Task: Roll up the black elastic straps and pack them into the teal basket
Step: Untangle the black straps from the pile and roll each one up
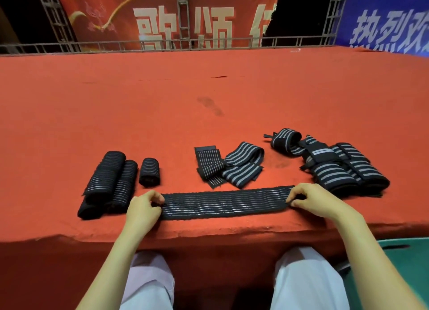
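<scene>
The red-carpeted platform (209, 89) spreads wide. Low at right, mostly cut off, sits what seems to be the teal basket (406, 263). A black elastic strap (222, 204) lies stretched flat near the platform's front edge. The left hand (144, 207) pinches its left end with curled fingers, the right hand (315, 200) its right end.

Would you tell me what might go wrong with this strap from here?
The flat strap lies close to the table edge, so a roll could slip off. The left hand and right hand pinch its ends; letting go might skew the elastic. The teal basket sits low at the right, so a roll may miss it.
</scene>
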Demonstrator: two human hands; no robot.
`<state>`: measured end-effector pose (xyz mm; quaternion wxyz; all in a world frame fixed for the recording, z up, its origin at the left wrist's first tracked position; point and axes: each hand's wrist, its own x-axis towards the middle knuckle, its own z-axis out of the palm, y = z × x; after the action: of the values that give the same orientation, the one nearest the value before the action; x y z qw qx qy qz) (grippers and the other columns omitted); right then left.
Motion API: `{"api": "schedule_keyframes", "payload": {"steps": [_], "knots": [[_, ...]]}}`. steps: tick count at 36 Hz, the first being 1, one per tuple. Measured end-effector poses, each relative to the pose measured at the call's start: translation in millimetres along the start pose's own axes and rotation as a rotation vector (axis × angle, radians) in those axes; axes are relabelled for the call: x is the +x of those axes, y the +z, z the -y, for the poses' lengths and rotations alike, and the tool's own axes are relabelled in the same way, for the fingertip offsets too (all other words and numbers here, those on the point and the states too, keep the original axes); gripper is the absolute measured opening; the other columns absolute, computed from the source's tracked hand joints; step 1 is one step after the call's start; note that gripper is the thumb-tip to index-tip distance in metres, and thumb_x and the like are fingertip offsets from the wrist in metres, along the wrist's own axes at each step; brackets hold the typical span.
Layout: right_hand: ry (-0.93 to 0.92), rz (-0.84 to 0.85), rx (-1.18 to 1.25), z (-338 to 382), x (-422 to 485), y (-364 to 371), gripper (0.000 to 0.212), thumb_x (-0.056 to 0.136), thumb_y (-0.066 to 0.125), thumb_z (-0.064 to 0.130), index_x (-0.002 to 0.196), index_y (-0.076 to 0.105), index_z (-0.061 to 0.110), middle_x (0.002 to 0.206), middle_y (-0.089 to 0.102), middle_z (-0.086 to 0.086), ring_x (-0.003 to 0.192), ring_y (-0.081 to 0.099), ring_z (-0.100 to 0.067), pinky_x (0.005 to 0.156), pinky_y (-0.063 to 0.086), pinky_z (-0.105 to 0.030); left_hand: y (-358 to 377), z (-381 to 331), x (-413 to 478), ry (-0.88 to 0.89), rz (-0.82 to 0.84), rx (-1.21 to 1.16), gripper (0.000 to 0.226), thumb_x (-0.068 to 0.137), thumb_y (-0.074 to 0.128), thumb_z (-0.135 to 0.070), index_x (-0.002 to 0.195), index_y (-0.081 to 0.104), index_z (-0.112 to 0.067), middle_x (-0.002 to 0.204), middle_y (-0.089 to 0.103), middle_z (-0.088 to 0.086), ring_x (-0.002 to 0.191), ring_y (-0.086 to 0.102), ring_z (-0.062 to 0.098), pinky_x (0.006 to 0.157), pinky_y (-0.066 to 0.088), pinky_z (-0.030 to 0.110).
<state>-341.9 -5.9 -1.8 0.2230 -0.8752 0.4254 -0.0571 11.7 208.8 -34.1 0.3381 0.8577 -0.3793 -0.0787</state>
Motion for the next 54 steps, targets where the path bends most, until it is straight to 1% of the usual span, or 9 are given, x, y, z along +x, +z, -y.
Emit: {"api": "schedule_keyframes", "payload": {"steps": [7,12,22,28,34,44,49,52,54], "knots": [[0.069,0.139,-0.068,17.7,7.2,-3.6,0.021,0.072,0.08,0.033,0.088,0.067,0.033,0.092,0.061,0.015,0.093,0.059,-0.01,0.085,0.045,-0.026,13.4,-20.4,-4.8,0.222,-0.021,0.275,0.033,0.072,0.058,0.002,0.093,0.07,-0.019,0.104,0.066,-0.001,0.102,0.052,0.03,0.085,0.04,0.038],[-0.065,-0.064,-0.051,49.9,21.6,17.1,0.015,0.088,0.064,0.029,0.1,0.069,0.02,0.092,0.058,0.007,0.097,0.058,-0.017,0.081,0.04,-0.027,40.9,-48.8,-11.0,0.364,0.125,0.153,0.017,0.087,0.061,-0.024,0.102,0.066,-0.018,0.107,0.062,-0.001,0.104,0.051,0.024,0.093,0.04,0.038],[-0.212,-0.204,0.121,93.0,63.4,48.7,0.014,0.09,0.062,0.028,0.099,0.067,0.018,0.098,0.056,0.006,0.096,0.054,-0.012,0.082,0.041,-0.025,51.4,-76.8,17.6,0.236,0.111,0.062,0.021,0.088,0.063,-0.028,0.106,0.062,-0.018,0.102,0.057,0.0,0.103,0.055,0.022,0.084,0.041,0.032],[-0.19,-0.224,0.118,122.9,109.5,60.5,0.043,0.093,0.058,0.028,0.134,0.05,0.019,0.134,0.047,-0.002,0.131,0.034,-0.021,0.109,0.03,-0.035,64.2,-91.3,48.6,0.251,0.127,0.012,0.045,0.086,0.066,-0.032,0.127,0.052,-0.019,0.126,0.047,0.002,0.122,0.037,0.022,0.101,0.031,0.03],[-0.019,0.051,-0.129,118.3,132.7,80.9,0.051,0.099,0.039,0.044,0.147,0.033,0.03,0.16,0.011,0.001,0.147,0.003,-0.026,0.118,0.009,-0.05,69.7,-86.4,65.1,0.192,0.021,-0.075,0.011,0.094,0.054,-0.024,0.096,0.059,-0.014,0.102,0.063,0.005,0.1,0.056,0.027,0.082,0.04,0.036],[-0.056,0.03,0.039,119.6,135.0,60.9,0.044,0.098,0.045,0.031,0.138,0.049,0.014,0.149,0.039,-0.003,0.137,0.034,-0.021,0.112,0.027,-0.037,37.4,-86.4,50.3,0.261,-0.148,-0.425,0.008,0.095,0.055,-0.017,0.087,0.054,-0.017,0.078,0.062,-0.008,0.073,0.056,0.002,0.064,0.035,0.012],[0.119,-0.06,0.709,129.2,123.7,45.8,0.039,0.101,0.037,0.032,0.119,0.065,0.012,0.124,0.062,0.001,0.12,0.054,-0.015,0.105,0.037,-0.029,31.0,-78.9,37.3,0.385,0.024,-0.348,0.009,0.089,0.063,-0.015,0.082,0.06,-0.02,0.083,0.064,-0.01,0.083,0.056,-0.002,0.073,0.038,0.007],[0.09,0.003,0.618,135.4,116.2,47.2,0.043,0.095,0.049,0.048,0.119,0.064,0.017,0.114,0.061,0.007,0.106,0.057,-0.012,0.091,0.042,-0.028,30.3,-69.8,30.3,0.438,0.184,-0.274,0.009,0.085,0.068,-0.02,0.081,0.063,-0.027,0.086,0.065,-0.012,0.086,0.058,0.0,0.081,0.043,0.016],[0.05,-0.062,0.621,140.4,113.2,50.8,0.028,0.09,0.063,0.033,0.113,0.062,0.017,0.093,0.063,0.008,0.082,0.058,-0.007,0.071,0.043,-0.021,29.0,-67.0,23.9,0.42,0.329,-0.257,0.004,0.084,0.069,-0.03,0.082,0.067,-0.027,0.088,0.067,-0.011,0.088,0.06,-0.002,0.083,0.044,0.016]]}}
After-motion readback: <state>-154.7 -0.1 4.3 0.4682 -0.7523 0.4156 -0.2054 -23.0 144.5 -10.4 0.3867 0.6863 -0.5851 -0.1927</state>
